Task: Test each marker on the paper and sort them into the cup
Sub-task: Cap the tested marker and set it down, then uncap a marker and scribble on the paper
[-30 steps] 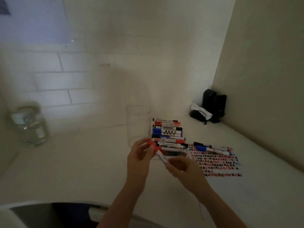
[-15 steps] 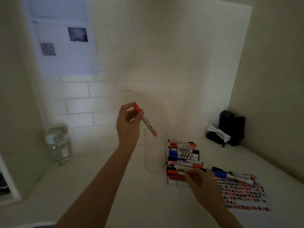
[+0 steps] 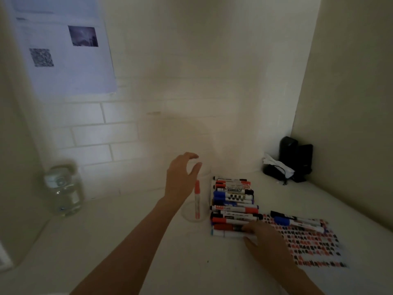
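Note:
A red marker (image 3: pixel 197 200) stands upright inside the clear plastic cup (image 3: pixel 204 167). My left hand (image 3: pixel 180 179) hovers at the cup's rim with fingers spread, holding nothing. To the right lies a stack of several red, blue and black markers (image 3: pixel 232 201). My right hand (image 3: pixel 265 239) reaches onto the near end of that stack, fingers resting on the lowest markers; whether it grips one is unclear. The test paper (image 3: pixel 308 243), covered in red and black marks, lies at the right with two markers (image 3: pixel 297 221) on its far edge.
A glass jar (image 3: pixel 62 191) stands at the left by the tiled wall. Black devices with a white cloth (image 3: pixel 287 165) sit in the far right corner. A printed sheet (image 3: pixel 63 52) hangs on the wall. The white tabletop (image 3: pixel 127 241) stretches toward me.
My left hand carried the red marker over the cup and let it go; the marker now stands inside. My right hand moved from the marker to the near end of the stack.

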Motion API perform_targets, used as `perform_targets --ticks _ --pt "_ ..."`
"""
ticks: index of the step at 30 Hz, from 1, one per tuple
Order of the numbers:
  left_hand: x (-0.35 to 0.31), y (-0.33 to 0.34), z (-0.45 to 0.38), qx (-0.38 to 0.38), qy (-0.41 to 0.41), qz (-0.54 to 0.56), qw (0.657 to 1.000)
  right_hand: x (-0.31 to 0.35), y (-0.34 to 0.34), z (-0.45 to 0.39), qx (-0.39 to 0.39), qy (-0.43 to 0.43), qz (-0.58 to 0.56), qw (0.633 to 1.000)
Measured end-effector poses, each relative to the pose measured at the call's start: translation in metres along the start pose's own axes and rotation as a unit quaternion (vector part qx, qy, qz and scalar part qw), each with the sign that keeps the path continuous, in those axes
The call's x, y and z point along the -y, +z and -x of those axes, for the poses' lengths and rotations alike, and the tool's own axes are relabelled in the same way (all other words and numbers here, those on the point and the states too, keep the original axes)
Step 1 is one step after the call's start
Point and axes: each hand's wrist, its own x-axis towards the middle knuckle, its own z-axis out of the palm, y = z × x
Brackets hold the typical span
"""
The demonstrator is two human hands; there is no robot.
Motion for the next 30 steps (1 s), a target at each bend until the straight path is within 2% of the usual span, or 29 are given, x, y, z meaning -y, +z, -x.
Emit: perform_targets --ticks 2,3,5,7,9,12,15,21,24,27,28,30 --pt "-0.015 -0.002 0.011 -0.047 0.083 -0.011 0.995 -0.003 0.003 -0.003 0.0 -0.018 0.015 1.0" --pt "-0.022 0.0 0.022 -0.026 0.132 -0.013 0.991 -0.005 0.005 -0.004 -0.002 -0.027 0.02 0.999" --pt "-0.028 0.012 0.055 0.091 0.183 -0.023 0.979 -0.008 0.008 -0.006 -0.005 -0.039 0.026 0.999" --pt "-0.015 0.03 0.091 0.2 0.163 -0.042 0.965 -0.011 0.012 -0.008 -0.02 -0.053 0.034 0.998" --pt "0.004 0.047 0.119 0.242 0.137 -0.046 0.959 -0.016 0.017 -0.008 -0.045 -0.062 0.039 0.996" --pt "0.021 0.061 0.138 0.246 0.118 -0.053 0.961 -0.025 0.022 -0.008 -0.073 -0.026 0.068 0.995" --pt "0.024 0.066 0.141 0.219 0.088 -0.066 0.969 -0.03 0.022 -0.007 -0.064 0.003 0.082 0.995" --pt "0.016 0.069 0.138 0.223 0.067 -0.133 0.963 -0.025 0.023 -0.009 -0.072 -0.008 0.076 0.994" --pt "0.012 0.069 0.132 0.196 0.101 -0.132 0.966 -0.015 0.004 -0.002 -0.087 -0.043 -0.007 0.995" --pt "-0.002 0.066 0.131 0.182 0.139 -0.076 0.97 -0.003 -0.03 0.011 -0.061 0.037 -0.17 0.983" --pt "-0.011 0.066 0.132 0.175 0.151 -0.063 0.971 0.001 -0.039 0.016 -0.056 0.082 -0.243 0.965" --pt "-0.03 0.068 0.14 0.168 0.158 -0.023 0.973 0.011 -0.051 0.031 -0.031 0.174 -0.41 0.895"
